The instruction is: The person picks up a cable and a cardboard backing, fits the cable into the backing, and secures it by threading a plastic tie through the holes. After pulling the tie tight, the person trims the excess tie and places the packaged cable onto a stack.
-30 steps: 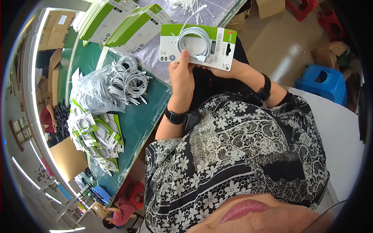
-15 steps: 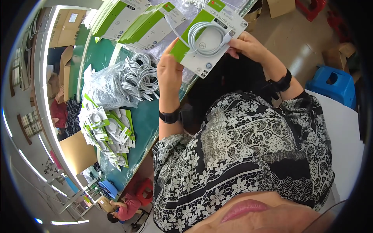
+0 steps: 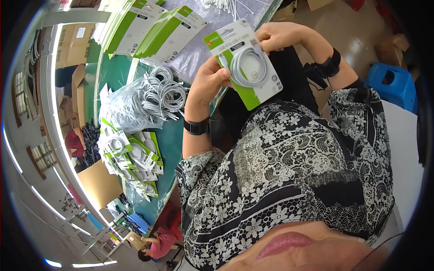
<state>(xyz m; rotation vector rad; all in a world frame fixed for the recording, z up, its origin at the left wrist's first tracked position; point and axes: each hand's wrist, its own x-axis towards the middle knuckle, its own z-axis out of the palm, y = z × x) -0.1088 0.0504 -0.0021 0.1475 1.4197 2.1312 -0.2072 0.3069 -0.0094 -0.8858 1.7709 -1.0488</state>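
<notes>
My left hand (image 3: 209, 82) grips a green and white cable packaging card (image 3: 266, 92) by its left edge, thumb in front. A coiled pale grey USB cable (image 3: 234, 67) lies against the card's face. My right hand (image 3: 279, 36) is closed beside the card's upper right edge; what its fingers hold, if anything, is hidden. Left of my left hand, several coiled grey cables (image 3: 165, 92) spill from a clear plastic bag (image 3: 122, 106) on the green table (image 3: 168, 156). A pile of carded cables (image 3: 135, 156) lies nearer on the table.
Upright stacks of flat cards (image 3: 169, 34) stand at the table's far side. Thin white ties (image 3: 233, 7) lie on a plastic sheet (image 3: 217, 22). To the right are a blue stool (image 3: 392, 86) and a white surface (image 3: 395, 135). Another person (image 3: 160, 244) sits at lower left.
The card has turned more upright and come nearer to me. My right hand has shifted from the cable's plug end up to the card's upper edge. My left hand's thumb now shows in front.
</notes>
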